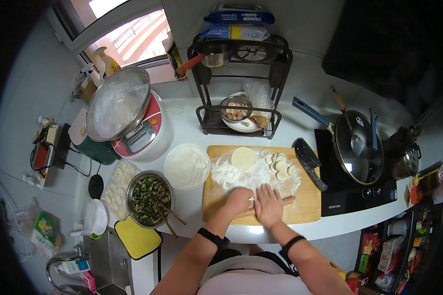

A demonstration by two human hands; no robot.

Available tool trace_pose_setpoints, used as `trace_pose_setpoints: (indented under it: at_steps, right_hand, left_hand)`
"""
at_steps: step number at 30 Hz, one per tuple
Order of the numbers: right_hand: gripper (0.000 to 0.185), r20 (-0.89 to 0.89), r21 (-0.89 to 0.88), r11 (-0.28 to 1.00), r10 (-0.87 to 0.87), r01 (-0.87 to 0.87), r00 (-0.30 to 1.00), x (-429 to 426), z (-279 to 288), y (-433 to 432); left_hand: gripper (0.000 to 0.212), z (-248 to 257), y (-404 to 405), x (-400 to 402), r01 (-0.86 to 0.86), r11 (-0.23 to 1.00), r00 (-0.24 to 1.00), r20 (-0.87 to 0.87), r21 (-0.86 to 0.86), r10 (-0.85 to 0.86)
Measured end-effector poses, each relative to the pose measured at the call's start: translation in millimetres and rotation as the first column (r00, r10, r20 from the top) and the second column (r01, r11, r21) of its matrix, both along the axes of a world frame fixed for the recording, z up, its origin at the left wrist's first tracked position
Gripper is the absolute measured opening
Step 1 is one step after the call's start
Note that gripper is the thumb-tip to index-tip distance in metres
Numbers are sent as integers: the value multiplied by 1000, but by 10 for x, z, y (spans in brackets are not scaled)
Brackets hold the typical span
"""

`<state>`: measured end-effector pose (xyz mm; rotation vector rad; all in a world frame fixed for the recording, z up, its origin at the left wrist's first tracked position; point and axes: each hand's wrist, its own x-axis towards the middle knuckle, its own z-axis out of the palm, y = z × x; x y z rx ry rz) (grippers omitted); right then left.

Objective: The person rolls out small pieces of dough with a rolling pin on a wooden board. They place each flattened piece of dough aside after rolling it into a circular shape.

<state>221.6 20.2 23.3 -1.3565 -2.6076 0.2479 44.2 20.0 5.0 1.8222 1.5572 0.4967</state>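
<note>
My left hand (240,200) is curled with its fingertips at a small pale bit of dough, near the rolling pin's left part. My right hand (269,206) lies palm down, fingers spread, on the wooden rolling pin (289,200). Both are over the floured wooden board (306,217). A rolled dough wrapper (243,159) lies on flour at the board's top. Several small dough discs (281,165) are piled to its right. A black-bladed cleaver (310,164) rests across the board's right edge.
Left of the board stand a bowl of flour (186,166), a steel bowl of chopped green filling (150,200) with chopsticks, and a tray of dumplings (120,188). A rack (240,75) is behind; a hob (354,206) with a lidded pan (359,147) is at right.
</note>
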Motion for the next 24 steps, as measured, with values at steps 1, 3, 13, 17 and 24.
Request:
trace_pose_setpoints:
  at_steps: [1, 3, 13, 17, 24]
  right_hand:
    - [50, -20, -4, 1000, 6, -6, 1000, 129, 31, -171]
    - [50, -49, 19, 1000, -13, 14, 999, 290, 53, -425]
    - [57, -33, -5, 992, -127, 127, 991, -453, 21, 683]
    - [57, -28, 16, 984, -175, 176, 984, -419, -43, 689]
    - [56, 21, 24, 998, -50, 50, 999, 164, 14, -324]
  left_hand:
    - [18, 6, 15, 30, 6, 1000, 1000, 11, 10, -6]
    - [20, 26, -23, 28, -96, 993, 993, 63, -71, 101]
    - [18, 169, -121, -7, -146, 988, 989, 29, 59, 144]
    - [18, 188, -38, -8, -140, 987, 990, 31, 74, 138]
    - [20, -54, -122, 9, -179, 984, 976, 122, -18, 179]
